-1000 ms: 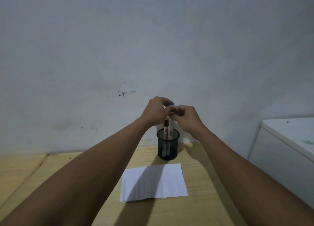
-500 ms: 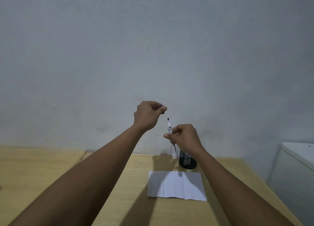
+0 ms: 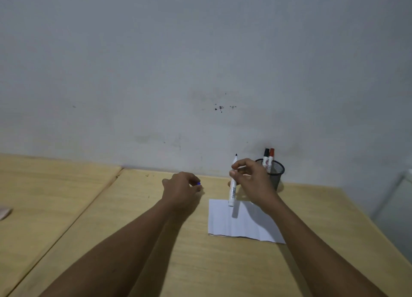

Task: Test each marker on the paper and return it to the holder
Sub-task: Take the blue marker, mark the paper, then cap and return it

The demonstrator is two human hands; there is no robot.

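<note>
Head view. We note a pale wooden table (image 3: 133, 218), two boards meeting at a seam, pushed against a grey-white wall (image 3: 200, 62) with dark specks. White paper (image 3: 240, 225) is our landmark, lying flat on the table. Above its far left corner, the right hand (image 3: 252, 180) pinches an uncapped white marker (image 3: 233, 185), tip up, nearly upright. Left of the paper, the left hand (image 3: 181, 189) is curled, pinching a small blue cap (image 3: 199, 183). Behind the paper stands the black mesh holder (image 3: 275, 174) with two markers (image 3: 268, 159). A white cabinet (image 3: 396, 203) sits right of the paper.
</note>
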